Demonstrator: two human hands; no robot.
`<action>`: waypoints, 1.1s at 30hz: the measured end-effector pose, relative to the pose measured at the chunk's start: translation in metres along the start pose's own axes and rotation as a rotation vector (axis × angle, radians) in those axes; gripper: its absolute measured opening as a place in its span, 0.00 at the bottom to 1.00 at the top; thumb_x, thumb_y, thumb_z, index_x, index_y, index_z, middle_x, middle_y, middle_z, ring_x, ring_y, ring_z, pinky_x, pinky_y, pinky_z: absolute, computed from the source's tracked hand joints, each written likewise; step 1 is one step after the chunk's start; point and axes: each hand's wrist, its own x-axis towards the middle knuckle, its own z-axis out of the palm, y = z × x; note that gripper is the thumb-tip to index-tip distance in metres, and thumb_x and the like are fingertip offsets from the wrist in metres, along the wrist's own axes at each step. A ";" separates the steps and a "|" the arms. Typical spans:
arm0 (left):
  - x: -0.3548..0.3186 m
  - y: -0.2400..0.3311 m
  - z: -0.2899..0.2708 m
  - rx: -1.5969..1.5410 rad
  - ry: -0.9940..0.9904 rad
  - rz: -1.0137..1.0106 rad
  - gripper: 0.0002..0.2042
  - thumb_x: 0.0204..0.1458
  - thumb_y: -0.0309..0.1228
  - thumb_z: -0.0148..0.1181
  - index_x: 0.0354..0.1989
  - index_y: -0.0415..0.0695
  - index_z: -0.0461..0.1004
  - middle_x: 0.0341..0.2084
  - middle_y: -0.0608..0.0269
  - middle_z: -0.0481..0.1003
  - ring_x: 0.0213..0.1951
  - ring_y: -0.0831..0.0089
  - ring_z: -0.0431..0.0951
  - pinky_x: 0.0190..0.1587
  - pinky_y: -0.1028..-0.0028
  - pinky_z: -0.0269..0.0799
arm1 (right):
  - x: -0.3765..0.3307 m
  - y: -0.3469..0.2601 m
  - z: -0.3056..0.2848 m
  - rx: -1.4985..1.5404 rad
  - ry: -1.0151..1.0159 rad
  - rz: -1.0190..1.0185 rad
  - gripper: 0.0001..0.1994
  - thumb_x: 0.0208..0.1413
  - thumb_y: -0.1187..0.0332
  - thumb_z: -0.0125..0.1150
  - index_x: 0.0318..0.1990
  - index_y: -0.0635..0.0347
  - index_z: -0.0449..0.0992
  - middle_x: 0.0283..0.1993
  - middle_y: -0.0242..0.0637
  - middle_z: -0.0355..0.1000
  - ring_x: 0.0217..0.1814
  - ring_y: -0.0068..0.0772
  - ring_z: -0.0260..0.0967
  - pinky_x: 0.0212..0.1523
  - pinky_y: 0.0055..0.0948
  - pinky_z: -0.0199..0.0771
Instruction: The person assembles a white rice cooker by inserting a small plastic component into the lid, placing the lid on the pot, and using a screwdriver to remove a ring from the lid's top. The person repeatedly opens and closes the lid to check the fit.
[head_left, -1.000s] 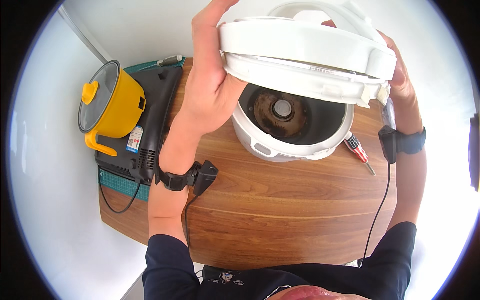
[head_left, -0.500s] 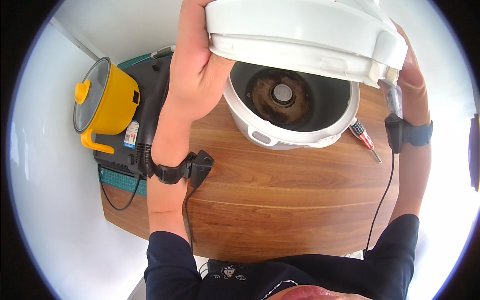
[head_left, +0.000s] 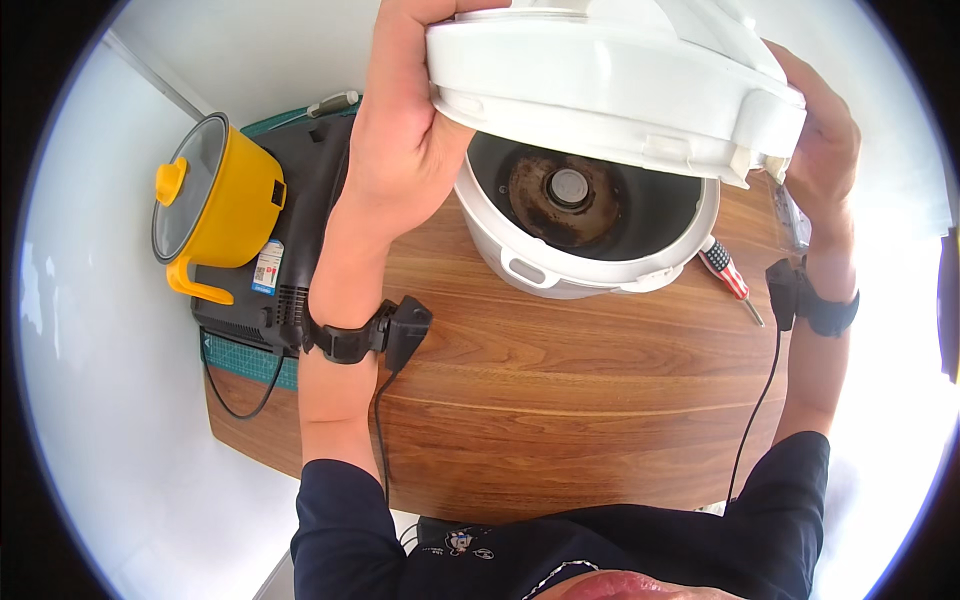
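A white rice cooker lid assembly (head_left: 610, 90) is raised and tilted over the white rice cooker body (head_left: 570, 275), hiding its far rim. My left hand (head_left: 410, 150) is closed around the left side of the lid, its thumb beneath the edge. At the lid's right end, my right hand (head_left: 825, 145) grips from the outside, with some fingers hidden behind it. Inside the body, a brown-stained heating plate (head_left: 530, 205) surrounds a round grey centre button (head_left: 569, 187); no inner pot sits there.
A screwdriver (head_left: 730, 273) with a patterned handle lies right of the cooker, near a clear plastic packet (head_left: 795, 220). At left, a yellow electric pot (head_left: 240, 195) with a glass lid stands on a black appliance (head_left: 310, 220) over a green cutting mat (head_left: 250, 358). Cables trail from both wrist straps.
The lid has shifted slightly lower on its right side. My right hand has come round to show more of its back, its wrist lower; my left hand moved slightly right with the lid.
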 end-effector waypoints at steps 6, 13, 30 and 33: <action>0.008 0.005 -0.009 0.096 -0.058 0.037 0.21 0.59 0.26 0.65 0.58 0.38 0.67 0.50 0.53 0.69 0.52 0.64 0.72 0.58 0.69 0.66 | 0.008 -0.005 -0.003 0.041 -0.070 -0.066 0.37 0.42 0.60 0.83 0.61 0.66 0.77 0.55 0.42 0.81 0.55 0.33 0.80 0.57 0.31 0.79; 0.016 0.002 -0.011 0.028 -0.084 0.117 0.30 0.52 0.41 0.74 0.59 0.37 0.70 0.54 0.47 0.73 0.56 0.58 0.76 0.58 0.66 0.71 | 0.009 -0.006 -0.001 0.049 -0.063 -0.082 0.33 0.45 0.64 0.81 0.59 0.68 0.78 0.52 0.43 0.82 0.52 0.32 0.81 0.54 0.28 0.81; 0.022 0.005 -0.008 0.068 -0.065 0.297 0.37 0.47 0.55 0.71 0.54 0.33 0.77 0.48 0.42 0.79 0.48 0.55 0.82 0.51 0.65 0.78 | 0.013 -0.022 0.010 -0.080 -0.030 -0.095 0.36 0.43 0.62 0.83 0.61 0.66 0.77 0.57 0.43 0.80 0.56 0.35 0.80 0.57 0.31 0.80; 0.024 0.002 -0.007 0.123 -0.038 0.379 0.35 0.48 0.55 0.70 0.53 0.34 0.77 0.47 0.42 0.80 0.47 0.55 0.82 0.49 0.65 0.79 | 0.013 -0.035 0.019 -0.102 0.064 -0.072 0.38 0.42 0.60 0.83 0.62 0.67 0.75 0.58 0.44 0.79 0.56 0.36 0.80 0.57 0.32 0.80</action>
